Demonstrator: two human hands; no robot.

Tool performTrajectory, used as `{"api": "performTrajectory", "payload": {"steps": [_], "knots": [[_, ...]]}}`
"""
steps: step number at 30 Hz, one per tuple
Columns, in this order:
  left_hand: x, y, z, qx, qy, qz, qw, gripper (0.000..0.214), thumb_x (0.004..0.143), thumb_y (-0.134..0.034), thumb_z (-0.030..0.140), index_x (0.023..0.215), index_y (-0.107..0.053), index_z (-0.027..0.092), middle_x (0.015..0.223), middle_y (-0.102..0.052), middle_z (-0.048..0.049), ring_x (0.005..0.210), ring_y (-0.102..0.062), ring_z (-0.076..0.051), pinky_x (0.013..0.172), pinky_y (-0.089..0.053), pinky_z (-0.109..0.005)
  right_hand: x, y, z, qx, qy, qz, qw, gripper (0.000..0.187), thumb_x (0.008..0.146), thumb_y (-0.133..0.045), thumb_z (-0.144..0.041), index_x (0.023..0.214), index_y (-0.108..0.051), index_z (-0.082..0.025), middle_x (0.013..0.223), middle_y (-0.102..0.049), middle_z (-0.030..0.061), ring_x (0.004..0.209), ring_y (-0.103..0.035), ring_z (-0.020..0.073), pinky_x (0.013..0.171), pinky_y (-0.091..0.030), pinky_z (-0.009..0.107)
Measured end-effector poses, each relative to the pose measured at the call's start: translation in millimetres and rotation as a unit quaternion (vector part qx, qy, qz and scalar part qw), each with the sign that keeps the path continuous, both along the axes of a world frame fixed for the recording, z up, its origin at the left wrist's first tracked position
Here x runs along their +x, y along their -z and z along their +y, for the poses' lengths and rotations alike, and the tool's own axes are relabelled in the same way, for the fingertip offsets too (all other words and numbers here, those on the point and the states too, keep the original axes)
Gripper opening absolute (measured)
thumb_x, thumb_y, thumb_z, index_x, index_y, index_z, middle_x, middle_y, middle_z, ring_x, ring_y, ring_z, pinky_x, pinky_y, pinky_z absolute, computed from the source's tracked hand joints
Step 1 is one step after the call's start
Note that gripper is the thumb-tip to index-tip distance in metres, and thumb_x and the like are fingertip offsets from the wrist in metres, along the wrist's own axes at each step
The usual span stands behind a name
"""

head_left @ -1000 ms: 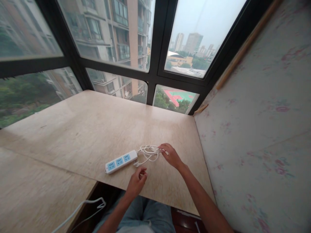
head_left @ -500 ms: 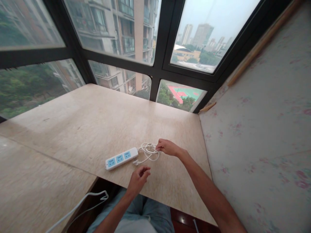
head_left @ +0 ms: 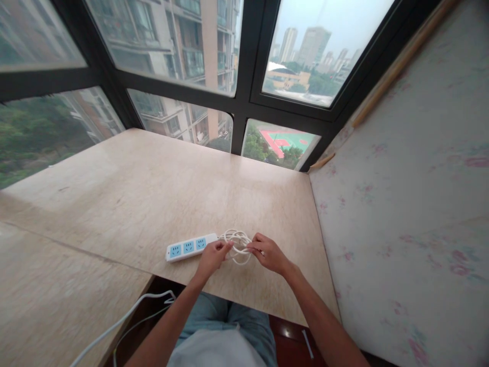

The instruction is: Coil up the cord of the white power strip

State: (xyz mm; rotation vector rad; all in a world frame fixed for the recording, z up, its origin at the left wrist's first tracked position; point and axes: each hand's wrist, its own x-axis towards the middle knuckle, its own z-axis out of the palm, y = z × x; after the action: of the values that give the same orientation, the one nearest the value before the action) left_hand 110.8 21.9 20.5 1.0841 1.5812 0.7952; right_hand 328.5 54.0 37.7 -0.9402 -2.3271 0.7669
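Note:
A white power strip point(head_left: 188, 248) with three blue socket panels lies on the stone-look ledge, partly behind my left hand. From its right end runs a white power cord point(head_left: 237, 238), bunched in loose loops. My left hand point(head_left: 215, 255) pinches the near left side of these loops with thumb and forefinger. On the right side of the coil, my right hand point(head_left: 267, 251) grips the cord between its fingertips. The plug end is hidden, apparently behind my left hand.
Dark-framed windows point(head_left: 244, 102) border the far side of the ledge point(head_left: 153, 193). A flowered wall point(head_left: 382, 214) rises on the right. Another white cable point(head_left: 126, 321) hangs over an opening at the lower left, beside my legs.
My left hand has moved up to the coil and closed on the cord. My right hand has come slightly nearer with its side of the loops. The view has shifted a little.

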Motion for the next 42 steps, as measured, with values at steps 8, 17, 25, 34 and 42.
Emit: {"api": "performTrajectory", "payload": {"steps": [8, 17, 25, 34, 42], "knots": [[13.7, -12.3, -6.5, -0.054, 0.008, -0.056, 0.997, 0.042, 0.066, -0.064, 0.056, 0.059, -0.054, 0.016, 0.047, -0.050, 0.0031, 0.032, -0.038, -0.006, 0.033, -0.022, -0.018, 3.4, 7.5, -20.5, 0.013, 0.052, 0.041, 0.998, 0.020, 0.093, -0.052, -0.025, 0.099, -0.071, -0.020, 0.080, -0.056, 0.0044, 0.073, -0.054, 0.0148, 0.064, -0.043, 0.026], [15.3, -5.4, -16.8, -0.043, -0.063, -0.108, 0.991, 0.034, 0.066, -0.064, 0.047, 0.058, -0.053, 0.016, 0.049, -0.056, 0.0016, 0.032, -0.042, -0.006, 0.032, -0.023, -0.016, 11.2, 29.0, -34.6, -0.030, 0.245, 0.200, 0.948, 0.018, 0.090, -0.056, -0.030, 0.088, -0.071, -0.020, 0.077, -0.057, 0.0032, 0.071, -0.054, 0.0153, 0.062, -0.043, 0.027], [26.0, -1.3, -15.4, 0.016, -0.089, -0.114, 0.989, 0.032, 0.071, -0.062, 0.045, 0.072, -0.062, 0.013, 0.058, -0.061, -0.0003, 0.036, -0.049, -0.007, 0.032, -0.028, -0.017, 10.4, 42.3, -43.7, -0.106, 0.319, 0.249, 0.908, 0.021, 0.087, -0.058, -0.036, 0.083, -0.070, -0.019, 0.078, -0.060, 0.0031, 0.073, -0.056, 0.0161, 0.066, -0.044, 0.028], [22.0, -5.2, -25.1, 0.033, -0.110, -0.080, 0.990, 0.038, 0.074, -0.059, 0.055, 0.078, -0.053, 0.017, 0.055, -0.057, 0.0037, 0.034, -0.050, -0.009, 0.029, -0.029, -0.017, 18.1, 2.0, -38.5, -0.086, 0.184, 0.119, 0.972, 0.021, 0.088, -0.058, -0.033, 0.097, -0.071, -0.020, 0.075, -0.054, 0.0017, 0.067, -0.052, 0.0134, 0.062, -0.043, 0.026], [40.8, 0.0, -56.7, -0.088, -0.012, -0.177, 0.980, 0.043, 0.070, -0.061, 0.058, 0.073, -0.057, 0.015, 0.051, -0.055, 0.0034, 0.031, -0.046, -0.008, 0.028, -0.027, -0.017, -15.3, -25.6, -18.8, 0.041, 0.065, -0.059, 0.995, 0.015, 0.085, -0.064, -0.024, 0.097, -0.072, -0.024, 0.079, -0.055, 0.0027, 0.072, -0.051, 0.0149, 0.065, -0.040, 0.027]]}}
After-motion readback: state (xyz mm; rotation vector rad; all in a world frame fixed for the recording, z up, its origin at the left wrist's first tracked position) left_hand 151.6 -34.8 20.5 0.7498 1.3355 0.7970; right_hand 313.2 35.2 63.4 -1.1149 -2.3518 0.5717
